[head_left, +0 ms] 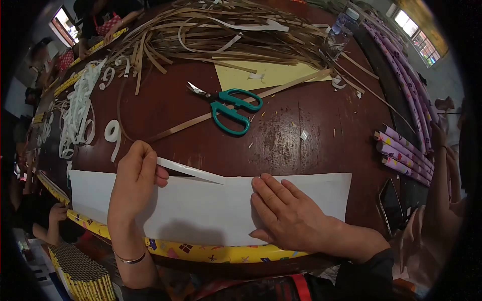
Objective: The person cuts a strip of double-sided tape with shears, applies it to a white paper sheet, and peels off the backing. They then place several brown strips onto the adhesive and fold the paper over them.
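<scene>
My left hand [135, 175] pinches the end of a narrow white strip [188, 170], which slants down to the right onto a white paper sheet [211, 210]. Flat on the right part of that sheet lies my right hand [283, 210], fingers stretched out. Along the near edge of the paper shows a yellow patterned wrap [221, 252]. Beyond the sheet rest scissors [231, 108] with teal handles, their blades apart. A small white tape roll [112, 131] lies to the left, past my left hand.
Brown strips [226, 37] are heaped at the back, partly over yellow paper [241, 80]. White curled strips [80, 110] lie left. Purple patterned rolls [401, 155], a phone [390, 203] and a plastic bottle [345, 22] are on the right. Other people work around the table.
</scene>
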### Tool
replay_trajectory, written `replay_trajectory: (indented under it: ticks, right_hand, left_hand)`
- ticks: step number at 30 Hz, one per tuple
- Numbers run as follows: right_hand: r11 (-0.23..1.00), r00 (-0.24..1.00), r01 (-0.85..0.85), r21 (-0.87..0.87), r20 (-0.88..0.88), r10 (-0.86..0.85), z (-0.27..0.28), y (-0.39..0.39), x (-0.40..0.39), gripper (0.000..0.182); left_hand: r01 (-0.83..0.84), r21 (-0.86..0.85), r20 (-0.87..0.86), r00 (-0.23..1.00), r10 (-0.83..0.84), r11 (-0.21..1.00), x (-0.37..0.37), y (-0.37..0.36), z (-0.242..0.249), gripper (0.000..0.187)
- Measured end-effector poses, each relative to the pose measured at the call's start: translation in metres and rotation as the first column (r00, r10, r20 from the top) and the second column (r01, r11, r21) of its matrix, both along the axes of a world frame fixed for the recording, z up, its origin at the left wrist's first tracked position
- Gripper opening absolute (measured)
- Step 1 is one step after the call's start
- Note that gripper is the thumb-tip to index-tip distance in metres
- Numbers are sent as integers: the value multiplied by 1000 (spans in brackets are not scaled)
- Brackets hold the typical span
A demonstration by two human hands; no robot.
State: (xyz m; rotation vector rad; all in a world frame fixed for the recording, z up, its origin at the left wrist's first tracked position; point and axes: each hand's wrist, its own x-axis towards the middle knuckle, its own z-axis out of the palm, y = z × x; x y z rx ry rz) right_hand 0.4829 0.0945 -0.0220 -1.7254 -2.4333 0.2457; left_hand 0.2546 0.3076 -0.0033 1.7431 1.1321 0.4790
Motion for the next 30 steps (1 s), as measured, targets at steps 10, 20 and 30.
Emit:
replay_trajectory:
  ticks: [10,20,30]
  right_hand:
    - [1000,1000,1,-1,1,-1,0,0,0,67]
    - [1000,1000,9,11,-19,-9,0,-1,-1,68]
    - [998,1000,25,60,-20,-23,-4,-3,-2,68]
  left_hand:
    - [-45,-15,3,999,45,999,0,0,3,17]
    - [-57,-14,36,998,57,998,-1,-1,4,19]
    - [189,-346,591,804,57,919,-4,2,1,9]
